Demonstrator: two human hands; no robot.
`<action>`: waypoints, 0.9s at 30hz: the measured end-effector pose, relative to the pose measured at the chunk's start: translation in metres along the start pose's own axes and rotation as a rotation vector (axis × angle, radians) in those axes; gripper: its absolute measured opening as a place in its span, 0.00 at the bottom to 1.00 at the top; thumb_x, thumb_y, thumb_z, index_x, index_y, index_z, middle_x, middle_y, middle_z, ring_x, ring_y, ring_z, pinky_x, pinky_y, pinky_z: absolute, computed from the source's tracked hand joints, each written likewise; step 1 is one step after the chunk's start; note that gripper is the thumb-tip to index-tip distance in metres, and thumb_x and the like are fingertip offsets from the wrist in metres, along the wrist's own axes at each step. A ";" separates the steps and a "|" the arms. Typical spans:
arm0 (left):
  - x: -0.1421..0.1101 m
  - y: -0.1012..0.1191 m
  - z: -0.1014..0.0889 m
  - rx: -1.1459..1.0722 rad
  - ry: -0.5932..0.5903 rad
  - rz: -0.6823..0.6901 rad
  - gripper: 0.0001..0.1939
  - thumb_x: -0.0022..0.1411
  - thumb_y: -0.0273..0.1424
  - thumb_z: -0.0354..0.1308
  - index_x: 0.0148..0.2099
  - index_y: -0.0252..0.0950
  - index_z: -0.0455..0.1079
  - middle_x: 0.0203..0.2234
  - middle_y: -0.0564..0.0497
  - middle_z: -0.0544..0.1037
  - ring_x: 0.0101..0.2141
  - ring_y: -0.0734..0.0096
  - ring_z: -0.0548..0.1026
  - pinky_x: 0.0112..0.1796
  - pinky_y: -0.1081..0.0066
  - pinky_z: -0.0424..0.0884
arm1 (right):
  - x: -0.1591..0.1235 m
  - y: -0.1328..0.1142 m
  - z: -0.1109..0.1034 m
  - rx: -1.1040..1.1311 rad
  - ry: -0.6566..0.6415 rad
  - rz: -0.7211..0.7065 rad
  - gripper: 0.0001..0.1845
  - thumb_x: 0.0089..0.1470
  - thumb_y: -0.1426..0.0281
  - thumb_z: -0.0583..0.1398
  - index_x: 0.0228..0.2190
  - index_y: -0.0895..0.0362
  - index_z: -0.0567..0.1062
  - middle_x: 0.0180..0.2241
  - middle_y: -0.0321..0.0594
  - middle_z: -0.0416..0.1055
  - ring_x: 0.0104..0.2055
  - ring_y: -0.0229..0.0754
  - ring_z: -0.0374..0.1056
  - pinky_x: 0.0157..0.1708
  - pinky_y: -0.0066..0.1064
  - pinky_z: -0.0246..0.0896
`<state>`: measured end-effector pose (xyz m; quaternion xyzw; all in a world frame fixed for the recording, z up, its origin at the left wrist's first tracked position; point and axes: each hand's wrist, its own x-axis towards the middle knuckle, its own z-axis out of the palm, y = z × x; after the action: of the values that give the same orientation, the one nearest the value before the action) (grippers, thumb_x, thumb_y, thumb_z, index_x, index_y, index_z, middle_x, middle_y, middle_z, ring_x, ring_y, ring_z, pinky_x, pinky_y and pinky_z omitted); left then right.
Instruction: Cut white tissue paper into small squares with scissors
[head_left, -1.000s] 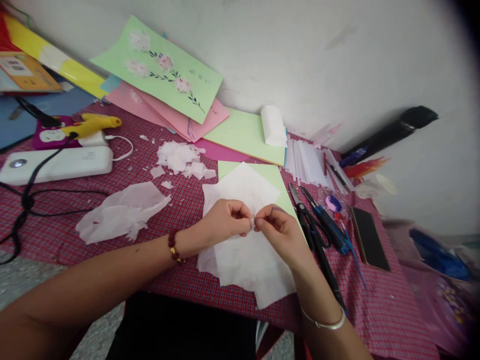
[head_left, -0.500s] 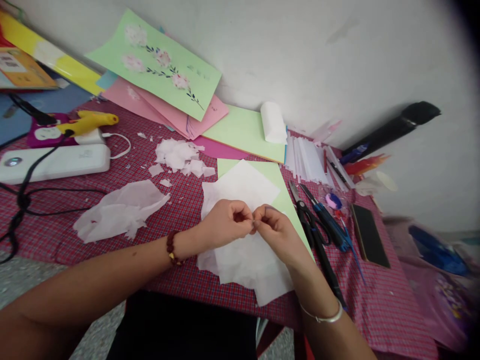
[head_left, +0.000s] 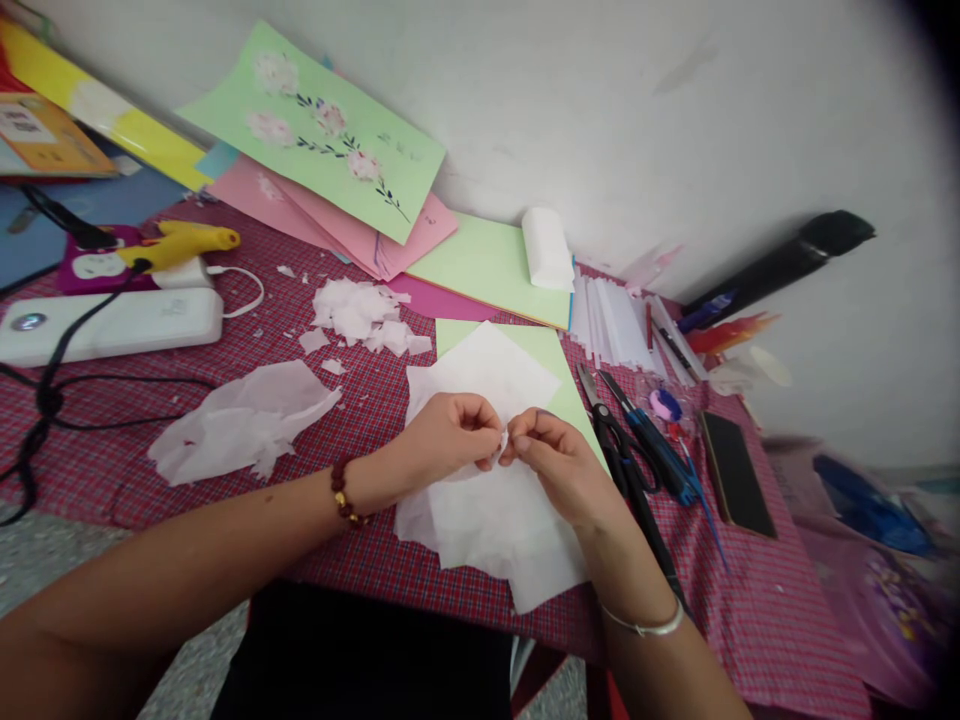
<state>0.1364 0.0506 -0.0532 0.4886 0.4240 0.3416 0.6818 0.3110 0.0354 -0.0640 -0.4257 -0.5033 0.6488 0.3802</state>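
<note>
My left hand [head_left: 455, 440] and my right hand [head_left: 556, 462] meet fingertip to fingertip above the white tissue paper [head_left: 495, 535]. Between them both pinch a tiny white tissue scrap [head_left: 505, 437], mostly hidden by the fingers. The tissue sheets lie over a light green sheet [head_left: 574, 385]. To the left of my left hand are a crumpled tissue piece [head_left: 240, 420] and a heap of torn tissue bits [head_left: 356, 308]. Close by my right hand lie black-handled scissors [head_left: 616, 440] and a blue and black cutter [head_left: 660, 455].
A green card with flowers [head_left: 337, 135] leans on the wall over pink sheets [head_left: 300, 205]. A yellow glue gun [head_left: 187, 242], a white power bank [head_left: 112, 325] and black cables occupy the left. A dark phone [head_left: 739, 475] lies near the table's right edge, beyond a thin blue brush [head_left: 709, 510].
The fingertips have shifted slightly, and a bit of white tissue now shows between them. The things on the table stay in place.
</note>
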 end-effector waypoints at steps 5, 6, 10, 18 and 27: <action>0.000 0.000 0.000 0.012 0.009 0.001 0.02 0.47 0.24 0.54 0.25 0.32 0.68 0.17 0.56 0.72 0.20 0.81 0.69 0.25 0.77 0.65 | 0.000 -0.001 0.002 -0.001 -0.008 -0.013 0.04 0.52 0.71 0.63 0.28 0.55 0.72 0.25 0.32 0.71 0.30 0.37 0.67 0.36 0.31 0.60; 0.000 0.001 0.000 0.012 0.008 0.000 0.02 0.47 0.24 0.54 0.25 0.32 0.68 0.17 0.56 0.72 0.20 0.81 0.69 0.25 0.77 0.64 | 0.000 -0.001 0.003 -0.014 -0.010 -0.014 0.04 0.51 0.71 0.64 0.28 0.55 0.72 0.25 0.32 0.71 0.30 0.37 0.67 0.36 0.31 0.60; -0.002 -0.001 0.001 0.025 -0.028 0.019 0.01 0.47 0.25 0.55 0.25 0.32 0.68 0.19 0.55 0.72 0.21 0.80 0.68 0.25 0.77 0.64 | 0.002 -0.002 0.007 -0.074 -0.002 -0.016 0.08 0.48 0.70 0.66 0.25 0.55 0.70 0.24 0.31 0.68 0.28 0.36 0.67 0.32 0.30 0.60; -0.001 -0.003 0.001 0.008 -0.033 0.025 0.02 0.47 0.27 0.56 0.26 0.32 0.68 0.20 0.53 0.73 0.22 0.78 0.69 0.26 0.75 0.65 | 0.000 -0.001 0.006 -0.052 -0.010 0.000 0.06 0.50 0.72 0.63 0.25 0.55 0.71 0.24 0.31 0.70 0.29 0.36 0.68 0.34 0.30 0.60; -0.002 0.001 0.000 0.065 -0.014 -0.012 0.03 0.47 0.26 0.54 0.25 0.32 0.69 0.18 0.54 0.72 0.21 0.78 0.69 0.25 0.75 0.66 | 0.000 -0.003 0.005 -0.040 -0.001 0.024 0.05 0.49 0.73 0.63 0.24 0.56 0.71 0.24 0.32 0.70 0.28 0.35 0.66 0.33 0.29 0.59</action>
<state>0.1356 0.0491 -0.0512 0.5105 0.4328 0.3201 0.6705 0.3063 0.0346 -0.0607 -0.4388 -0.5113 0.6434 0.3634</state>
